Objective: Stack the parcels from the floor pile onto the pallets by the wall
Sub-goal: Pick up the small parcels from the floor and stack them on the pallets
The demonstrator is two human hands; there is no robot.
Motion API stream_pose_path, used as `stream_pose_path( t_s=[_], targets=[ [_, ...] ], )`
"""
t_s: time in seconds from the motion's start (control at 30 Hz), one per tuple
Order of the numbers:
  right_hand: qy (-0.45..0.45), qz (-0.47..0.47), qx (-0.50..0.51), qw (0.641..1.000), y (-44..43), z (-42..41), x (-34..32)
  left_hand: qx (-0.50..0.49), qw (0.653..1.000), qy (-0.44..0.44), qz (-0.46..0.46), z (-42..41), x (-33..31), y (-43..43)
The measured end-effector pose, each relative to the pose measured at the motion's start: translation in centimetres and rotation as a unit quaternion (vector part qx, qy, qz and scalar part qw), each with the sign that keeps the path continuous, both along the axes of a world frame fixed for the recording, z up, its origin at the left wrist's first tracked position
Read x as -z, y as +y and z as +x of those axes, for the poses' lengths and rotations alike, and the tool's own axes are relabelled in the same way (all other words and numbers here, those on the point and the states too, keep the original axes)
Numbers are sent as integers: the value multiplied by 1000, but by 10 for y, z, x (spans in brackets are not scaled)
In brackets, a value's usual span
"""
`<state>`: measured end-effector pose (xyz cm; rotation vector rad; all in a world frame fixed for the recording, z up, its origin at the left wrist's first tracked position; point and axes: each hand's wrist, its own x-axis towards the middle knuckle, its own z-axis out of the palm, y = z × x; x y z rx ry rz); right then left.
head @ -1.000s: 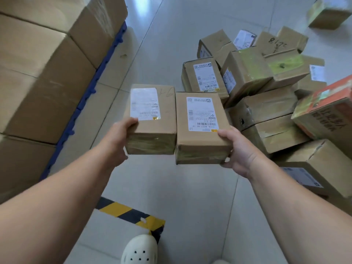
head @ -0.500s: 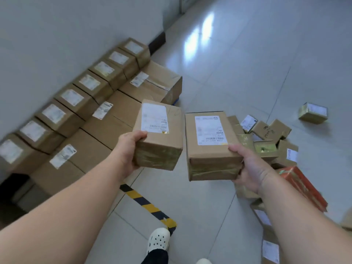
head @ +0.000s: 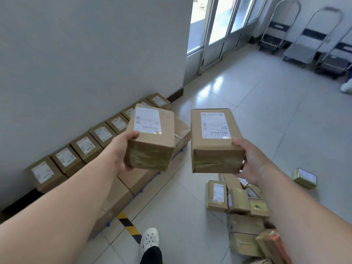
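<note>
My left hand [head: 122,149] grips the near end of a brown labelled parcel [head: 152,138], held in the air above the stacked boxes. My right hand [head: 251,161] grips a second, similar parcel [head: 215,141] at its near right corner, level with the first and a hand's width to its right. A row of small labelled boxes [head: 83,145] lines the wall on top of larger cartons [head: 133,180], which sit on a blue pallet [head: 142,191]. The floor pile of parcels [head: 240,206] lies below my right forearm.
A lone small parcel [head: 304,178] lies on the tiles at the right. Yellow-black floor tape [head: 127,225] runs by my white shoe [head: 150,239]. Glass doors [head: 215,25] stand ahead, and metal hand trolleys [head: 304,44] are parked at the far right wall.
My view has lifted from the floor pile towards the wall and doors. Both parcels stay gripped and have risen and spread slightly apart; the pile now lies low at the right.
</note>
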<state>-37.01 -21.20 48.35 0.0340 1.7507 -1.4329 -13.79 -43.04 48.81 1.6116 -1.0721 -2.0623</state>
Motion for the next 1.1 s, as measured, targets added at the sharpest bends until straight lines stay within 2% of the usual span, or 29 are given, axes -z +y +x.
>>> stream_pose_path(
  t_s=[0.27, 0.53, 0.8, 1.1],
  targets=[
    [4, 23, -1, 1000, -112, -81, 0, 12, 1000, -4, -10, -76, 5, -113],
    [-18, 44, -25, 999, -214, -184, 35, -12, 1000, -20, 13, -175, 41, -198],
    [-41, 66, -105, 991, -351, -328, 118, -90, 993, -37, 65, -290, 134, -270],
    [-56, 86, -192, 976, -463, -404, 252, -203, 973, -31, 105, -362, 279, -328]
  ],
)
